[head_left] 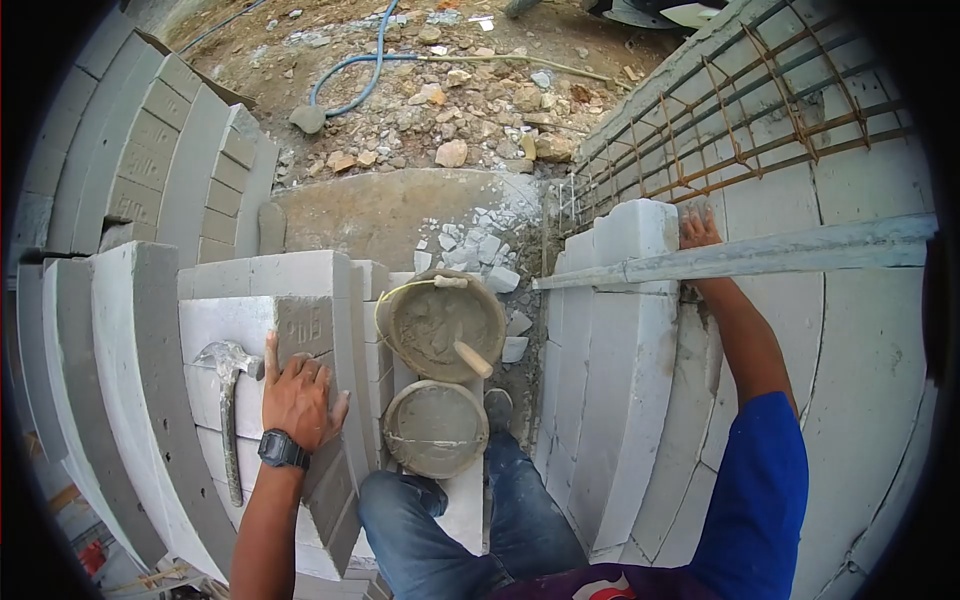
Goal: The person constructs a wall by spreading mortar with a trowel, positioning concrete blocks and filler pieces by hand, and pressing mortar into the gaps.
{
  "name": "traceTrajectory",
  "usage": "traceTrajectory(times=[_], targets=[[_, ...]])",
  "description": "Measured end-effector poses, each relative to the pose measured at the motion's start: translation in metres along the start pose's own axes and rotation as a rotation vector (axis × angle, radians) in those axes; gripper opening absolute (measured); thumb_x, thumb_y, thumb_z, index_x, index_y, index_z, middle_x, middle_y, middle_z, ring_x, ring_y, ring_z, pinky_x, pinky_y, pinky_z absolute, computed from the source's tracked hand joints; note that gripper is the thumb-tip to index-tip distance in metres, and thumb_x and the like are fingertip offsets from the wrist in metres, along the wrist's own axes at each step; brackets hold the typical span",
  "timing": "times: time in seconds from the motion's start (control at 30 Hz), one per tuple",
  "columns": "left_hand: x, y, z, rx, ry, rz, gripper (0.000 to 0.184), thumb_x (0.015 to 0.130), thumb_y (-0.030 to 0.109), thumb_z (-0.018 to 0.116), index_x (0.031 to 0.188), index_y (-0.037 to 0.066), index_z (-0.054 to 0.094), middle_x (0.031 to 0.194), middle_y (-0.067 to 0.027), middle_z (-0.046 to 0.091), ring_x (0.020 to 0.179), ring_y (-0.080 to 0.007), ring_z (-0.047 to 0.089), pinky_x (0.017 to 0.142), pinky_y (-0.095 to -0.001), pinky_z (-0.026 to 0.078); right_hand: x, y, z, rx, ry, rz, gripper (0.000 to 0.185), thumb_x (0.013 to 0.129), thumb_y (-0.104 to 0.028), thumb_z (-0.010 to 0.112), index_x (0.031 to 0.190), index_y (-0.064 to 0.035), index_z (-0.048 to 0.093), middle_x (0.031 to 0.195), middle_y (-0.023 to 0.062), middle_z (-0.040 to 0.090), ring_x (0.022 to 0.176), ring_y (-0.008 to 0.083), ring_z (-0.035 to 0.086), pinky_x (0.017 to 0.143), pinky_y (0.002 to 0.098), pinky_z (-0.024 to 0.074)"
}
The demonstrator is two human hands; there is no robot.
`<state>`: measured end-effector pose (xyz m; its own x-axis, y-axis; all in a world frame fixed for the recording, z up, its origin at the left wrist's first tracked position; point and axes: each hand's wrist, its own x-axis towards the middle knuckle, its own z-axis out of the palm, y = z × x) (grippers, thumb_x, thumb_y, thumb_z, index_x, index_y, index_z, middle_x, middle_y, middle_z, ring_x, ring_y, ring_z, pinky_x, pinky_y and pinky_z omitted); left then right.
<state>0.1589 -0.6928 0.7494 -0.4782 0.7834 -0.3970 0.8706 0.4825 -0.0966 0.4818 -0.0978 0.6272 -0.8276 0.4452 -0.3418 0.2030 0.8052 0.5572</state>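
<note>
My left hand (298, 395), with a dark watch (283, 450) on its wrist, lies with spread fingers on a stack of pale grey blocks (300, 325). Beside it on the block top rests a claw hammer (229, 410), apart from the hand. On the right, my right hand (700, 230) reaches behind the end of a low block wall (637, 250), its fingers stretched out against the tall wall. A long pale straight bar (780, 252) crosses in front of that wrist and hides part of it.
Between my knees and the rubble stand two mortar buckets (437, 430); a wooden-handled trowel (473, 358) sticks out of the far one. Rusty rebar (740, 130) runs along the right wall. Broken chunks (480, 245) and a blue hose (380, 50) lie ahead. More blocks (135, 380) stand left.
</note>
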Motion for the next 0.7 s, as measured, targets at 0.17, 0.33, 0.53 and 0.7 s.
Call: traceTrajectory(times=[0.17,0.33,0.53,0.7], targets=[[0.0,-0.003,0.001,-0.011,-0.001,0.006,0.042,0.083,0.042,0.07,0.108,0.008,0.075,0.107,-0.0077,0.072,0.116,-0.0217,0.062,0.126,-0.0573,0.0,0.003,0.0,0.005,-0.063,-0.057,0.012,0.051,0.095,-0.037,0.054,0.136,-0.0076,0.06,0.144,0.0141,0.053,0.147,0.032,0.035,0.125,0.0619,0.0069],[-0.001,-0.006,0.007,-0.018,0.039,0.023,0.043,0.083,0.042,0.07,0.107,0.007,0.075,0.105,-0.0077,0.072,0.115,-0.0219,0.062,0.126,-0.0576,0.0,-0.013,0.001,-0.061,-0.011,-0.227,0.034,0.071,0.083,-0.048,0.066,0.141,-0.0089,0.056,0.153,0.0176,0.043,0.151,0.0347,0.027,0.124,0.0621,0.0033],[-0.001,-0.006,0.001,-0.031,-0.024,0.031,0.041,0.085,0.041,0.068,0.107,0.007,0.074,0.105,-0.0091,0.072,0.115,-0.0233,0.061,0.126,-0.0579,0.002,-0.065,0.01,-0.111,-0.04,-0.142,0.132,0.091,0.069,-0.043,0.081,0.147,-0.0088,0.049,0.156,0.0177,0.04,0.151,0.0338,0.027,0.124,0.0615,0.0083],[-0.002,-0.007,0.003,-0.036,0.022,0.048,0.041,0.082,0.042,0.07,0.104,0.007,0.075,0.101,-0.0086,0.072,0.11,-0.0222,0.063,0.126,-0.0572,0.002,-0.121,-0.007,-0.185,0.156,-0.299,0.447,0.099,0.068,-0.039,0.084,0.15,-0.0033,0.042,0.155,0.0158,0.041,0.148,0.0344,0.032,0.125,0.0504,0.0178]])
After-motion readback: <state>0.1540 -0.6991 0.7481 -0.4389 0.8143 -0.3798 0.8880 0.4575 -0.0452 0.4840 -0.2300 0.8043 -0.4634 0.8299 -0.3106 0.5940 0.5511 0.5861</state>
